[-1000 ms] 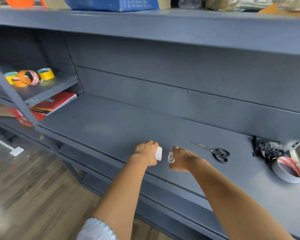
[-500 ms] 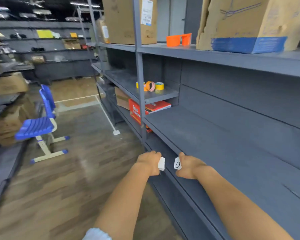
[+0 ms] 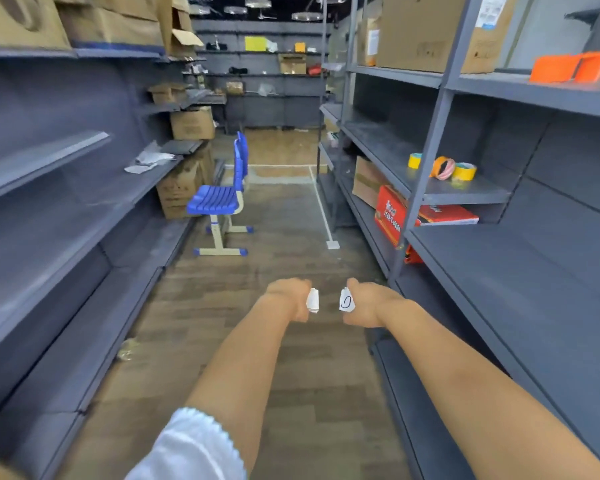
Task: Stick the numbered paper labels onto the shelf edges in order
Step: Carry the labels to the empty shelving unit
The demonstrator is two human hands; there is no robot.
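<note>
A blue chair (image 3: 222, 199) stands on the wood floor (image 3: 281, 244). Right of the chair, three tape rolls (image 3: 442, 167) sit above a red box (image 3: 426, 216); cardboard boxes (image 3: 184, 181) sit left.

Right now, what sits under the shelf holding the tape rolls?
Under the shelf holding three tape rolls lies a red box, its near end sticking out past the upright post. Its far end is hidden under the shelf.

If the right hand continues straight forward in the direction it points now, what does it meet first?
Probably nothing near. The right hand, holding a marked paper label, points down the aisle over open wooden floor. The shelf edge lies to its right, outside that line, though depth is uncertain.
</note>
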